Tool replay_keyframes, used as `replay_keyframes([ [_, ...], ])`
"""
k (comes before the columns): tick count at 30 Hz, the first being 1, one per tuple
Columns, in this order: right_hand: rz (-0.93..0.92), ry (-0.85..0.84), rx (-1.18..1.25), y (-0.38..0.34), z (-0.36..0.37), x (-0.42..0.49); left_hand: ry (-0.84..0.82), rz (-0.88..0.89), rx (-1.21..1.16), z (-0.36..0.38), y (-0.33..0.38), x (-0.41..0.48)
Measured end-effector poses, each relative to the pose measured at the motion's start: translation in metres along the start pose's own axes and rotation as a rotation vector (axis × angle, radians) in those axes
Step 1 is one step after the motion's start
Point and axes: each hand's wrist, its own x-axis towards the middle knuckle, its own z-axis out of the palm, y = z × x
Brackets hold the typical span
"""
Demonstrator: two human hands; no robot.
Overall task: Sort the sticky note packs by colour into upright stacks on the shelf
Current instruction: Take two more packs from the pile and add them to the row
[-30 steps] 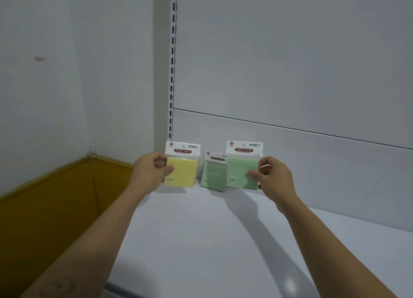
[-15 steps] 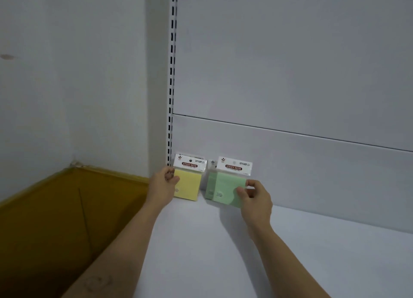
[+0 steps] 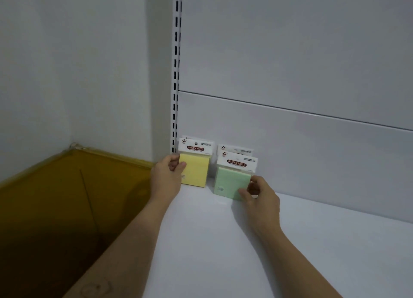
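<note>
A single wide-angle camera, worn on the person's head, supplies the only view. It faces forward and down onto the shelf (image 3: 223, 241), toward the corner where the slotted upright (image 3: 176, 74) meets the back panel (image 3: 301, 51). Both forearms enter from the lower edge of the frame and converge just below centre. There the left hand (image 3: 166, 177) grips the yellow pack (image 3: 196, 170) and the right hand (image 3: 262, 197) pinches the green pack (image 3: 231, 179). The camera sits at arm's reach, and the header print on both packs is legible. The left third of the frame takes in the side wall (image 3: 78, 63) and, at lower left, a yellow-brown surface (image 3: 55, 208).
</note>
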Motion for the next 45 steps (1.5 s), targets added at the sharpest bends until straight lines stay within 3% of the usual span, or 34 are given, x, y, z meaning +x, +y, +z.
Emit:
replay_keyframes([
  [9,0.027,0.0,-0.069,-0.004,-0.003,0.003,-0.133,-0.018,0.034,-0.009,0.003,-0.004],
  [20,0.106,0.018,-0.145,-0.006,0.004,0.017,-0.109,0.025,0.069,-0.004,-0.006,0.001],
  [29,0.081,0.031,-0.197,-0.005,0.004,0.011,-0.076,0.035,0.251,-0.012,0.001,-0.004],
  [33,-0.05,0.024,-0.419,-0.009,-0.007,0.006,-0.046,0.241,0.466,-0.024,0.025,-0.015],
  [38,-0.256,-0.03,-0.722,-0.019,-0.054,0.011,-0.291,0.494,0.558,-0.012,0.055,-0.041],
  [41,-0.243,-0.036,-0.818,-0.02,-0.09,0.01,-0.467,0.546,0.641,0.012,0.07,-0.053],
  [45,-0.16,-0.021,-0.879,-0.022,-0.136,0.005,-0.583,0.651,0.686,0.044,0.097,-0.066],
])
